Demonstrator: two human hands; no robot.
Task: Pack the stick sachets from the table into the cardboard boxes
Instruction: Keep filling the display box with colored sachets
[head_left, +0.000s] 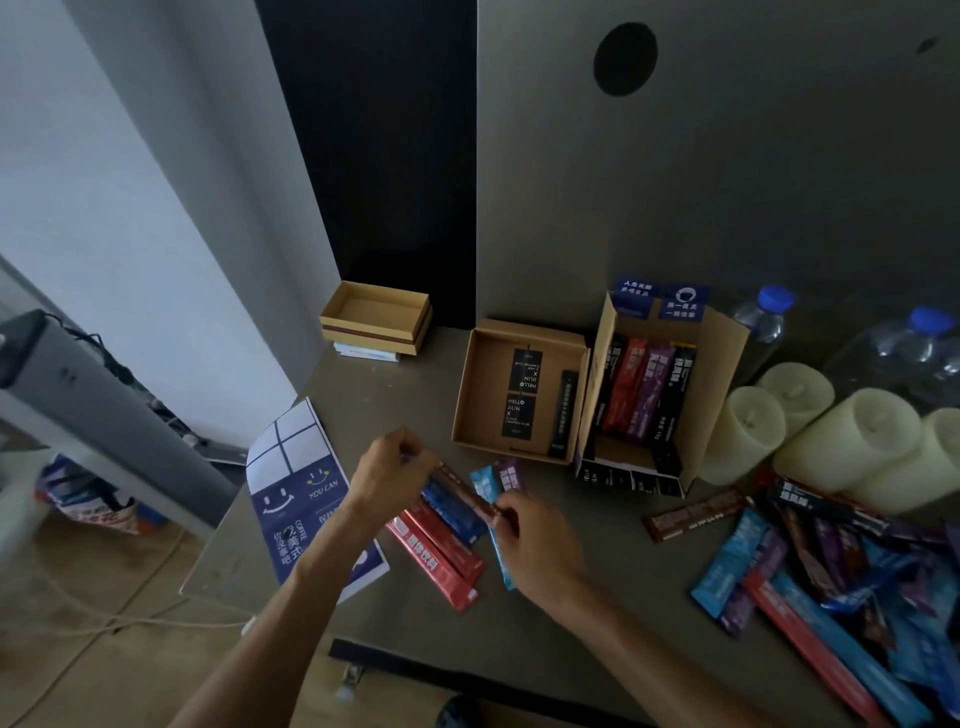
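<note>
My left hand (395, 470) and my right hand (535, 540) hold one brown stick sachet (467, 491) by its two ends, just above the table. Under it lie a dark blue sachet (452, 512), two red sachets (436, 556), a light blue sachet (485, 483) and a purple sachet (511, 473). Behind them stands an open cardboard box (470, 384) holding a black sachet (563, 410) and black cards. To its right a second open box (597, 374) holds several sachets side by side. A loose pile of sachets (831, 582) covers the right of the table.
Several pale candles (852, 436) and two water bottles (769, 322) stand at the back right. A blue and white printed sheet (296, 499) lies at the table's left edge. A small stacked tray box (374, 317) sits at the back left by the wall.
</note>
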